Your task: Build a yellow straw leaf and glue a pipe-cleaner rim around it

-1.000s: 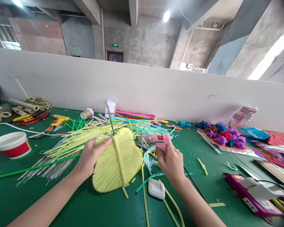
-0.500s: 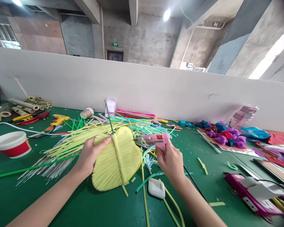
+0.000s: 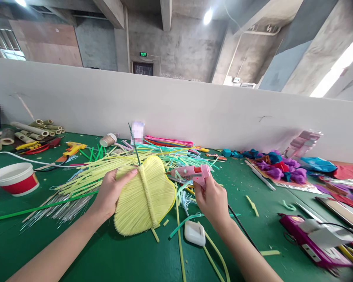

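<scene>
My left hand [image 3: 111,192] is closed on the upper left edge of a yellow leaf shape made of fuzzy pipe cleaners [image 3: 135,203], thumb on its face. A thick ridge runs down the leaf's middle, and a thin dark green wire stem [image 3: 136,150] sticks up from its top. In my right hand [image 3: 213,197] is a pink hot glue gun [image 3: 191,171], its nozzle pointing left at the leaf's right edge. Whether the tip touches the leaf I cannot tell. Yellow pipe cleaners [image 3: 88,172] lie in a loose heap behind the leaf.
A paper cup [image 3: 17,184] stands at the left, near thin metal wires [image 3: 67,209] and a yellow glue gun [image 3: 73,149]. A white case [image 3: 194,234] lies before my right hand. At the right are a purple power strip [image 3: 308,243] and purple bundles [image 3: 288,168].
Almost nothing differs. The leaf has shifted very slightly upward in my left hand's hold, and the glue gun stays at its right edge.
</scene>
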Demonstrator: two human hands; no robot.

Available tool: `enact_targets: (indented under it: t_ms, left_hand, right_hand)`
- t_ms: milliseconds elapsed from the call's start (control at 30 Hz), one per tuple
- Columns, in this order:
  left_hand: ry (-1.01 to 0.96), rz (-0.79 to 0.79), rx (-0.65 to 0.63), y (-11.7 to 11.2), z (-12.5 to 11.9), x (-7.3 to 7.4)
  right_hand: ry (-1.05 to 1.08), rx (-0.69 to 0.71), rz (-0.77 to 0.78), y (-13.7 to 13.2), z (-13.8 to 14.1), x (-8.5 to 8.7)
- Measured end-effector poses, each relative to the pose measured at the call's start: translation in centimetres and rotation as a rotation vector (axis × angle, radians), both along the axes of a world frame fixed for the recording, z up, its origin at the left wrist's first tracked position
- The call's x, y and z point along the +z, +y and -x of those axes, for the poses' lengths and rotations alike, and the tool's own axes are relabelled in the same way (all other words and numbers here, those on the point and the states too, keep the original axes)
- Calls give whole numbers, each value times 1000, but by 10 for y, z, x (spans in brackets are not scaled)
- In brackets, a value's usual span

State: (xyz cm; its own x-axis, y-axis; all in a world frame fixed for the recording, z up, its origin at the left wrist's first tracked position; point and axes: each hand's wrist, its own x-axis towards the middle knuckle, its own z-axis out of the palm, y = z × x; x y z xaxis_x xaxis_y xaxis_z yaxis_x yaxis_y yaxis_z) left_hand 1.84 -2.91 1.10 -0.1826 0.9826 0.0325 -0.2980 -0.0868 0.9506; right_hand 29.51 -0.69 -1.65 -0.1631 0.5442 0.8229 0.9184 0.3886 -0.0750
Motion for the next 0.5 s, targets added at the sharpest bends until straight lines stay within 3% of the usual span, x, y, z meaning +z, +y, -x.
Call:
enact_targets:
  t_ms: [500]
  left_hand:
    - [-31,-21,26,0,0,1]
  right_hand:
    - [-8,-10,-14,1,0,-2]
